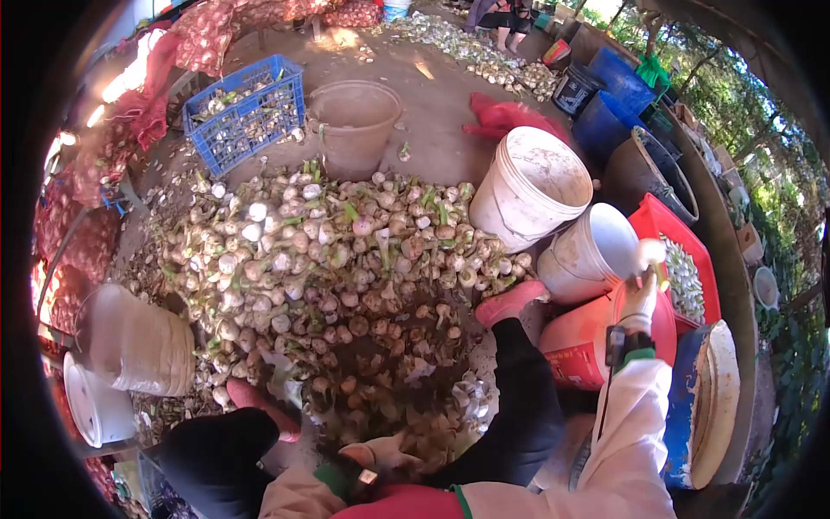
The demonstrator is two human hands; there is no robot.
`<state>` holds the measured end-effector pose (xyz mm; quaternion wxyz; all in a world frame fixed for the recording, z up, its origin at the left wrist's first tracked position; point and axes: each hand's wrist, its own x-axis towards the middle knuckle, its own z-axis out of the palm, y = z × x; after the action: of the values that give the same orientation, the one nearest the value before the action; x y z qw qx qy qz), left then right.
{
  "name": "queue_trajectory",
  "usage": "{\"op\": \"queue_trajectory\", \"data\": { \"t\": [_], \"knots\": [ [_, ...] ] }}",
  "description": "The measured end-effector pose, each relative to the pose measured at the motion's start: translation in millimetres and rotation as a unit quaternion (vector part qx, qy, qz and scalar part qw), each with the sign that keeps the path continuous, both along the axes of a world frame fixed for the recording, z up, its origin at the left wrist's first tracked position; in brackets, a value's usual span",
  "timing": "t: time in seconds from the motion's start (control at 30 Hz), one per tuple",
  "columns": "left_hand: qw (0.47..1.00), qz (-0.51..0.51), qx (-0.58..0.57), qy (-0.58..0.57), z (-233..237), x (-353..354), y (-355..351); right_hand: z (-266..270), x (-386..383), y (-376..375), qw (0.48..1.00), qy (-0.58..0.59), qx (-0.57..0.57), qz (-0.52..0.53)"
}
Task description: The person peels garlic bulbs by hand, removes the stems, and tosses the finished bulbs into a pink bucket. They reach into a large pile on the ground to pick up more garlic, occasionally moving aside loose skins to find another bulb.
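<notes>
My right hand reaches out over the red bucket on the right. A pale garlic bulb, smeared by motion, is at its fingertips, beside the red basin of white cloves. Low in front of my body, my left hand has its fingers curled in. Whatever it may hold is hidden. Between my feet spreads a large heap of garlic bulbs with roots and green stems. Loose skins and trimmings lie nearest to me.
White buckets stand right of the heap, two more at left. Behind the heap are a brown tub and a blue crate. A blue drum is close on my right. Another person sits far back.
</notes>
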<state>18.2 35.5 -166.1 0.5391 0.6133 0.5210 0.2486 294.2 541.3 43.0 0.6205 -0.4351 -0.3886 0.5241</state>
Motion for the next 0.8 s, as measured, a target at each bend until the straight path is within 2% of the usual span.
{"op": "queue_trajectory", "data": {
  "t": [0.03, 0.07, 0.1, 0.13, 0.17, 0.2, 0.23, 0.27, 0.3, 0.37, 0.4, 0.43, 0.47, 0.5, 0.57, 0.6, 0.63, 0.67, 0.7, 0.73, 0.8],
  "knots": [
    [0.994, 0.042, -0.101, 0.002, 46.1, -16.9, 13.4, -10.3, 6.1, 28.2, 0.992, -0.068, -0.036, -0.095],
    [0.976, 0.085, -0.202, 0.003, 75.6, -28.6, 23.4, 13.0, -45.2, 1.6, 0.989, 0.04, -0.128, -0.056],
    [0.975, 0.086, -0.207, 0.0, 82.0, -33.5, 28.3, -46.1, -35.7, 43.0, 0.99, -0.035, -0.125, -0.056],
    [0.933, 0.187, -0.304, -0.041, 84.5, -37.1, 32.8, -78.5, -60.6, 44.7, 0.986, -0.145, -0.06, 0.058],
    [0.871, 0.285, -0.393, -0.08, 82.2, -41.0, 38.6, -92.5, -98.7, 19.5, 0.942, -0.285, -0.003, 0.175],
    [0.861, 0.311, -0.395, -0.08, 73.0, -41.4, 38.3, -113.3, -144.6, -3.5, 0.87, -0.46, 0.06, 0.166],
    [0.86, 0.313, -0.395, -0.08, 71.3, -44.4, 42.9, -133.4, -189.4, -25.6, 0.764, -0.616, 0.122, 0.149],
    [0.859, 0.31, -0.401, -0.07, 74.4, -46.6, 46.2, -155.6, -222.6, -50.4, 0.762, -0.594, 0.158, 0.203],
    [0.858, 0.306, -0.408, -0.06, 74.9, -48.0, 47.9, -163.8, -248.0, -65.7, 0.639, -0.672, 0.277, 0.251],
    [0.858, 0.335, -0.387, -0.048, 62.2, -47.0, 40.9, -216.0, -279.0, -72.9, 0.514, -0.712, 0.41, 0.248],
    [0.876, 0.346, -0.337, -0.019, 55.2, -48.3, 36.0, -230.2, -286.0, -68.6, 0.515, -0.711, 0.41, 0.248],
    [0.891, 0.353, -0.286, 0.01, 50.5, -49.9, 31.7, -242.0, -290.6, -64.9, 0.504, -0.739, 0.34, 0.29],
    [0.891, 0.352, -0.286, 0.011, 48.7, -50.3, 28.1, -247.4, -291.4, -66.1, 0.488, -0.763, 0.266, 0.33],
    [0.877, 0.412, -0.246, -0.013, 47.8, -51.4, 27.0, -235.8, -292.2, -75.8, 0.489, -0.765, 0.264, 0.326],
    [0.838, 0.52, -0.153, -0.07, 45.1, -49.4, 31.9, -198.7, -286.7, -104.6, 0.612, -0.696, 0.27, 0.262],
    [0.836, 0.521, -0.152, -0.077, 30.0, -54.4, 29.7, -183.6, -280.7, -126.5, 0.69, -0.611, 0.205, 0.331],
    [0.84, 0.516, -0.146, -0.08, 49.4, -55.7, 37.5, -169.0, -274.7, -157.0, 0.754, -0.509, 0.137, 0.392],
    [0.818, 0.559, -0.092, -0.101, 82.3, -60.3, 53.4, -143.2, -269.7, -197.6, 0.74, -0.521, 0.178, 0.385],
    [0.789, 0.6, -0.039, -0.123, 104.3, -60.2, 60.3, -93.1, -267.6, -240.4, 0.768, -0.436, 0.085, 0.462],
    [0.792, 0.597, -0.034, -0.124, 103.5, -55.0, 59.8, -87.9, -259.6, -281.1, 0.773, -0.4, 0.096, 0.483],
    [0.746, 0.622, 0.179, -0.157, 80.3, -42.2, 62.5, -77.0, -242.3, -325.6, 0.775, -0.363, 0.108, 0.505]
  ]
}}
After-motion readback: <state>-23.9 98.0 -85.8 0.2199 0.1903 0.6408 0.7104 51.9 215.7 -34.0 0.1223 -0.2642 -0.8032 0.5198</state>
